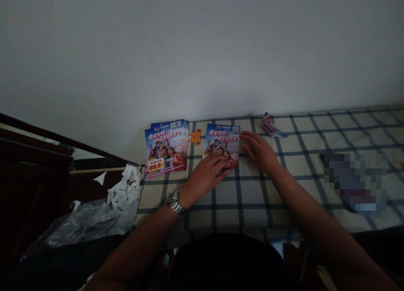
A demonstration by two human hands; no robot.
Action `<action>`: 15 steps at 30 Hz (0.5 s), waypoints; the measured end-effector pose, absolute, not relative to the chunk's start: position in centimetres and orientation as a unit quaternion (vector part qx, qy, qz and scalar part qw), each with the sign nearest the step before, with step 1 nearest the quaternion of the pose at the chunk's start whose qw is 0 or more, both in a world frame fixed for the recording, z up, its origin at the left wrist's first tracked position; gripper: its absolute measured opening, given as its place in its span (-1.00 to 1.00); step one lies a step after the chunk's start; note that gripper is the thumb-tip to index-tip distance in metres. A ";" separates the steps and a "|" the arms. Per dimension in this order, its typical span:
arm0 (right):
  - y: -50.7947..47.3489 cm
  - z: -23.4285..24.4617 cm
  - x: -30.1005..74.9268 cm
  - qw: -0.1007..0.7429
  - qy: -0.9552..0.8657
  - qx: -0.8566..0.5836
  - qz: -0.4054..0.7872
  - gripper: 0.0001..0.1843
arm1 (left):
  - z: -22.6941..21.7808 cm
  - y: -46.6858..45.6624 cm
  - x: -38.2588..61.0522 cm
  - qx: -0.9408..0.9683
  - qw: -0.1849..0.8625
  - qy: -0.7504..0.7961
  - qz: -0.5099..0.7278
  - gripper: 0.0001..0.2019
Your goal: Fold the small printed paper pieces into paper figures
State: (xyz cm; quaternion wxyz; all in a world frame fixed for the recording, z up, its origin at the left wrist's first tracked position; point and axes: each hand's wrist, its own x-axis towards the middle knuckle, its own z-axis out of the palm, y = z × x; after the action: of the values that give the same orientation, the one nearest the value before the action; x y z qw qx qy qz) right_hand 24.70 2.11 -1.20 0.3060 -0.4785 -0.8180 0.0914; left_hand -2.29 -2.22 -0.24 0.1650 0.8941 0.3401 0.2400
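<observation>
Dark upper garment (227, 265) nearest the lens, with both forearms reaching from it toward the loose leaflet (221, 146), the reference item for this entry.

Loose leaflet: glossy, group photograph under a red headline, flat on a blue-checked cloth (252, 207). Its long axis runs away from the person, tipped slightly clockwise, headline end toward a white wall (202, 51).

Left hand (205, 176): palm down on the leaflet's lower part, fingers together and extended, holding nothing in a grip; metal wristwatch (174, 201) at the wrist.

Right hand (259, 151): palm down on the cloth just right of the leaflet, fingers slightly parted, not gripping. Its fingertips (242, 134) reach the leaflet's edge; contact cannot be told.

Left of the leaflet: orange cut-out piece (195, 136), then a slightly fanned leaflet stack (166, 147) marked 89.9. Further left: crumpled clear plastic (91, 219), torn white paper (124, 190), wooden rod (97, 170).

Right of the leaflet: crumpled printed scrap (270, 127), then a pixelated object (353, 183), unidentifiable.

Risk, as judged: dragging pressure from the left hand could crease the leaflet or skew it on the soft cloth; a knock could slide the fanned stack toward the plastic.
</observation>
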 end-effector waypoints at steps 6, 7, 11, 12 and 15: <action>1.9 -1.2 24.1 0.297 -0.829 -0.468 0.079 -0.55 | -0.5 -2.6 -1.1 0.906 0.153 0.332 0.216 -0.70; 1.9 -1.3 23.9 0.292 -0.833 -0.465 0.075 -0.54 | -0.5 -2.6 -0.9 0.908 0.150 0.330 0.209 -0.69; 1.9 -1.7 23.5 0.253 -0.850 -0.460 0.051 -0.49 | -0.6 -2.8 -0.3 0.915 0.144 0.321 0.195 -0.69; 1.8 -1.8 23.5 0.240 -0.853 -0.462 0.045 -0.47 | -0.6 -2.8 -0.3 0.916 0.146 0.319 0.195 -0.70; 1.7 -2.1 23.3 0.208 -0.858 -0.469 0.029 -0.43 | -0.7 -2.6 -0.3 0.914 0.158 0.315 0.201 -0.72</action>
State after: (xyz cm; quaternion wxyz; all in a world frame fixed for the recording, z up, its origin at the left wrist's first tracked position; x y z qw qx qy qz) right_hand 23.31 1.75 -2.10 0.2082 -0.4691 -0.8578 0.0291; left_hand -0.27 -2.59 -0.66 0.1577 0.9139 0.3155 0.2010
